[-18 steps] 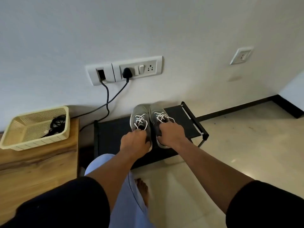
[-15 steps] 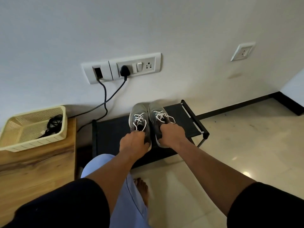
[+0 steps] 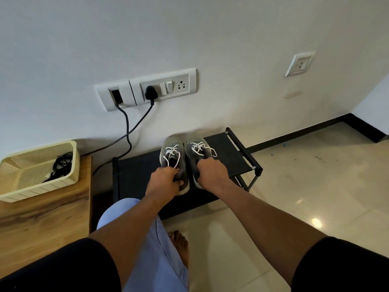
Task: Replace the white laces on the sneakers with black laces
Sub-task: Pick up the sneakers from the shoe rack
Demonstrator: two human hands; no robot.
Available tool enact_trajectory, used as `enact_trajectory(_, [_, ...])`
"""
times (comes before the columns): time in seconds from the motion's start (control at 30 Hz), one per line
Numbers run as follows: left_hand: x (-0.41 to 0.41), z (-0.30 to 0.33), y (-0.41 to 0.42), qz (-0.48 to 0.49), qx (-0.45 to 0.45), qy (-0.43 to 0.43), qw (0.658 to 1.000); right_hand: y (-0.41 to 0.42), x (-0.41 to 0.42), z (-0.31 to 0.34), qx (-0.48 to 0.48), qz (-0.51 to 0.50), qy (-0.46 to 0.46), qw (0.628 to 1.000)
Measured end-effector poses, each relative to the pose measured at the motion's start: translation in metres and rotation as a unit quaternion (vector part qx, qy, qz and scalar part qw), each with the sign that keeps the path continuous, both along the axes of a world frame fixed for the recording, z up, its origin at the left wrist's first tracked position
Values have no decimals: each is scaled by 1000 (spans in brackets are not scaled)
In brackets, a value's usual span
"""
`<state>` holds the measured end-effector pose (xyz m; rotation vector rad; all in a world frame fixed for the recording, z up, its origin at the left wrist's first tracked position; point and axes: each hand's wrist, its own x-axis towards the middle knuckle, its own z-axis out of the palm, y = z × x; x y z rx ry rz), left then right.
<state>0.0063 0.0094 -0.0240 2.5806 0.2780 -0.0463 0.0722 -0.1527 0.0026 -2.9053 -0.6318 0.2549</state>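
Sneakers [image 3: 185,152] gripped in both hands [image 3: 189,175]

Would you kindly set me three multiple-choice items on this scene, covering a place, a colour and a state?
1. Where do the sneakers stand?
A. on the black rack
B. in the basket
C. on the wooden table

2. What colour are the laces in the sneakers?
A. black
B. white
C. red

3. What is the left hand doing?
A. resting flat on the floor
B. gripping the heel of the left sneaker
C. holding the basket

Answers: 1 A, both shoes sit on the rack's dark top; 2 B, white laces cross both tongues; 3 B, its fingers curl round the heel.
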Motion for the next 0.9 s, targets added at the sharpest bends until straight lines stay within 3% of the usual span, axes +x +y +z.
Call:
enact_trajectory(0.2, [-20,47,9,-19,-20,-30,999,5,-27,36,-22,5,-23,999])
enact_trajectory(0.4, [-73,97,22,-48,51,-68,995,31,-70,84,-6,46,-80,996])
enact_trajectory(0.63, [-161,151,60,25,116,-164,979,81,-141,152,31,125,-123,984])
enact_trajectory(0.9, [-251,193,125,131,180,-199,954,162,-203,189,86,216,-144,962])
